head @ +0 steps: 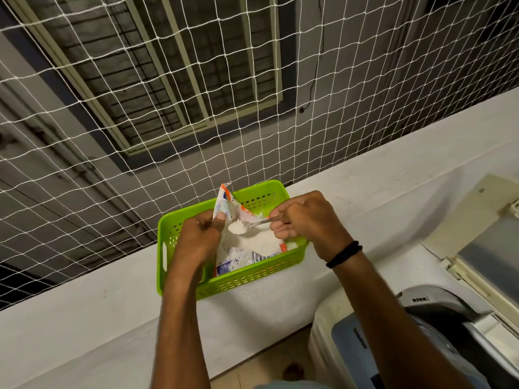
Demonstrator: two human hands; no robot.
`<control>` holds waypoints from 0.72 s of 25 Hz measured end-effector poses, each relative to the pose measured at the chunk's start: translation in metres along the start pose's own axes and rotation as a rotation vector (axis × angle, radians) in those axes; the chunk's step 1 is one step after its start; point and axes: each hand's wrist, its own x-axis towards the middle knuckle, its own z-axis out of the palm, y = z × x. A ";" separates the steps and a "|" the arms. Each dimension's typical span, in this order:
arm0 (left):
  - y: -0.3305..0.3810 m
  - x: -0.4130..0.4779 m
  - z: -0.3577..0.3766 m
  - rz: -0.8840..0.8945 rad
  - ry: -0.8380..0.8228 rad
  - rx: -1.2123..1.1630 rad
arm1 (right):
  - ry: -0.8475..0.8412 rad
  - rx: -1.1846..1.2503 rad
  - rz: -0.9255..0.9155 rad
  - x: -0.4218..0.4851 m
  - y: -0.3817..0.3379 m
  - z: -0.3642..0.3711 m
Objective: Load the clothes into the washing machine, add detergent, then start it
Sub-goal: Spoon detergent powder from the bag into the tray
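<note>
— What have you got hold of on your end?

— My left hand (202, 237) is pinching the torn upper edge of the detergent packet (238, 256), thumb pressed on the plastic, holding its mouth open. My right hand (306, 220) is curled round the handle of a metal spoon (250, 224), gripped from above in a fist. There is a black wristband (344, 254) on that wrist.

— Anything in the spoon?

— Yes, its bowl carries a small heap of white powder (235, 227). It sits just above the open mouth of the packet, with more of the same powder lying inside below it.

— And where is the packet?

— It stands tilted inside a bright green slotted basket (233, 282), leaning toward the far wall. The basket rests on a white ledge (84, 318) that runs across in front of me.

— The machine?

— The washing machine (421, 332) is at my lower right, just beside the ledge, below the level of my right forearm. Its lid (477, 234) is raised and leans back. The opening looks dark from here, so I cannot tell what lies in the drum.

— Beyond that?

— A white rope net (168, 108) stretches behind the ledge, with a barred window past it.
</note>
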 end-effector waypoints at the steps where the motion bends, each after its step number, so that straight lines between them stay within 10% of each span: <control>1: 0.000 0.001 0.001 0.011 -0.001 -0.014 | -0.004 0.030 0.007 -0.003 -0.001 -0.004; 18: 0.058 -0.032 0.056 0.420 0.271 -0.419 | 0.089 0.257 0.008 -0.052 0.015 -0.085</control>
